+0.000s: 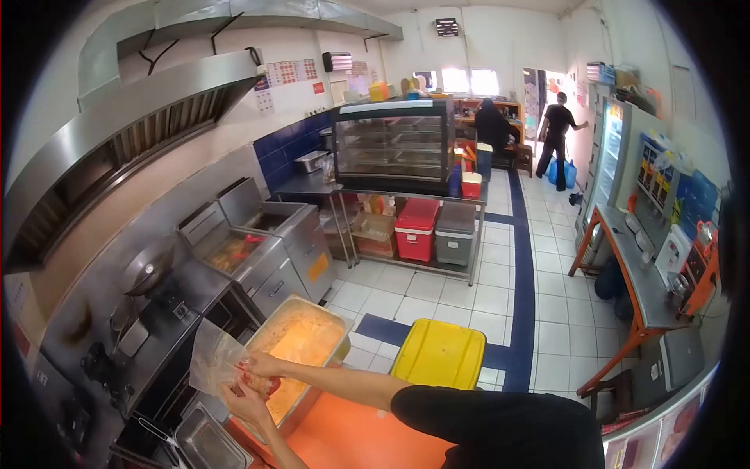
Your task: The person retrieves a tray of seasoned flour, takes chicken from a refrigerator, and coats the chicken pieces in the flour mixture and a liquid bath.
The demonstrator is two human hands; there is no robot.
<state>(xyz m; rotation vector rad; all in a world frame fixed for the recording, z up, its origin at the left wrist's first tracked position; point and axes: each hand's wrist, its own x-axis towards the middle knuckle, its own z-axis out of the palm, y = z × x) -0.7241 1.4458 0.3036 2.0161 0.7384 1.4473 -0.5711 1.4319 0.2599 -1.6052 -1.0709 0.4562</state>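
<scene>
A clear plastic bag (212,356) hangs at the left end of the orange work surface (351,438). My left hand (245,402) closes around its lower part, where reddish pieces that look like raw meat (264,383) show. From the right, my right hand (262,364) reaches across with its fingers closed at the bag, just above those pieces; its fingertips are partly hidden. Right beside both hands stands a deep metal pan (341,319) holding orange-tinted, flour-like powder (301,338).
An empty metal tray (209,439) lies at lower left. A yellow lid (439,352) is beyond the work surface. Fryers (269,258) and a stove with a wok (148,270) line the left wall. A glass display case (393,148) stands ahead; two people are farther back.
</scene>
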